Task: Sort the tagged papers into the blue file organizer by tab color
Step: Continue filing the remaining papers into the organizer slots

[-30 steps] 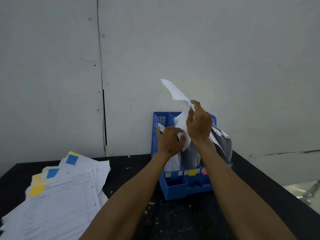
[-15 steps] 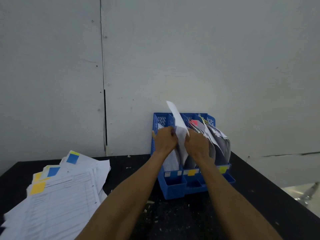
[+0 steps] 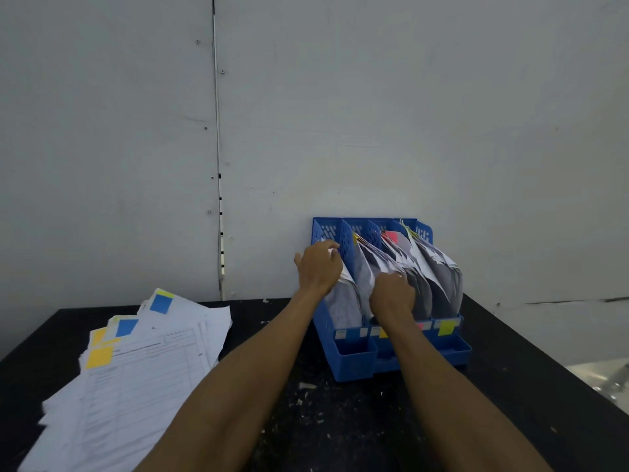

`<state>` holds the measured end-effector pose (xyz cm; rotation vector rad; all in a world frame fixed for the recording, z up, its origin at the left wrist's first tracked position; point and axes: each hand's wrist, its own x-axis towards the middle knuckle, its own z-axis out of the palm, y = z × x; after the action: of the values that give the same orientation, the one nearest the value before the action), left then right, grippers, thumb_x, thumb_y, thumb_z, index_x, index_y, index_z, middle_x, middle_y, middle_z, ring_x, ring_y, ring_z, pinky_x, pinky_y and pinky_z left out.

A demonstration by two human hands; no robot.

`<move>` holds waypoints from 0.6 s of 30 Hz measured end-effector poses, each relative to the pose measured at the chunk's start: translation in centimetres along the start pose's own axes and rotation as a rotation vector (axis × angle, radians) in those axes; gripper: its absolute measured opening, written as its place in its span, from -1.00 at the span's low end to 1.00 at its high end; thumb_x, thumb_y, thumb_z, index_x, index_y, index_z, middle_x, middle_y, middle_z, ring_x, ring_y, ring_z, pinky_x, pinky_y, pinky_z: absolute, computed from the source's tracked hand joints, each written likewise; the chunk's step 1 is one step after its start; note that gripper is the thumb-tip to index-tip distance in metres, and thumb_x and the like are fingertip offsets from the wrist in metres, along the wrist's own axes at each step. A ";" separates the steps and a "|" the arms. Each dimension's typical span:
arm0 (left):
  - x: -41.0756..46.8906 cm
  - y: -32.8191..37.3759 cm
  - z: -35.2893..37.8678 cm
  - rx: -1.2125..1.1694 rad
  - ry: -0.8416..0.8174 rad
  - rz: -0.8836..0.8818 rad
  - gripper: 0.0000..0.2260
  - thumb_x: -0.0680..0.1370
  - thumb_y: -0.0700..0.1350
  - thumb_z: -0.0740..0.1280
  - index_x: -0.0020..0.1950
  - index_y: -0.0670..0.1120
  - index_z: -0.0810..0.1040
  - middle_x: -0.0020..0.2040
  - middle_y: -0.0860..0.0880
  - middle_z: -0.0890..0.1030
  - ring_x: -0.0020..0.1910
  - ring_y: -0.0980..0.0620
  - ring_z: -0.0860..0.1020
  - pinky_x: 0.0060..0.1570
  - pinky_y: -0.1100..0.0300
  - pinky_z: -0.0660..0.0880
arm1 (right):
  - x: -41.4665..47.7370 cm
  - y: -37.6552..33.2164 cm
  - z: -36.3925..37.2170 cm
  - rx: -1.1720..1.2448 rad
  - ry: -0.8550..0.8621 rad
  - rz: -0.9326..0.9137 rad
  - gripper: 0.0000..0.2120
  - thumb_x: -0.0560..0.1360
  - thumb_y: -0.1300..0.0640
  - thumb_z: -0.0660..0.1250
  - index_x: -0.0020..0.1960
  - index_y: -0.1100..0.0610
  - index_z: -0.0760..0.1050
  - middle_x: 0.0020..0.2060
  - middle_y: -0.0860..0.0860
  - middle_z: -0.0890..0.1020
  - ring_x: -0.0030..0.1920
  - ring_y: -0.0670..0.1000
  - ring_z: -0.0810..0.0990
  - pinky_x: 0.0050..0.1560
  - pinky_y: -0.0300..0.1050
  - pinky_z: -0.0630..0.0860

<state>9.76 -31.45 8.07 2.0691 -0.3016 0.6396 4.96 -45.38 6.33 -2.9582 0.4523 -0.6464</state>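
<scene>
Four slots of blue organizer [image 3: 354, 367] hold papers [image 3: 442, 287].

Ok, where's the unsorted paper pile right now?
Head view: the unsorted paper pile lies on the left side of the black table, apart from the blue file organizer standing against the wall to its right.
</scene>
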 end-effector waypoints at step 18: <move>-2.0 -11.2 -15.1 0.207 0.209 -0.245 -0.77 0.57 -0.16 0.21 0.13 -0.06 0.62 0.16 -0.06 0.63 0.15 -0.11 0.55 0.33 -0.12 0.31 | -3.0 -6.6 1.2 0.414 0.312 0.216 -0.58 0.57 -0.05 0.22 0.23 0.26 0.42 0.16 0.22 0.50 0.13 0.24 0.47 -0.04 0.07 0.46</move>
<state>8.16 -12.80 5.70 2.1670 0.1425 0.7535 4.60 -38.17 4.93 -2.3903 0.5703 -1.0345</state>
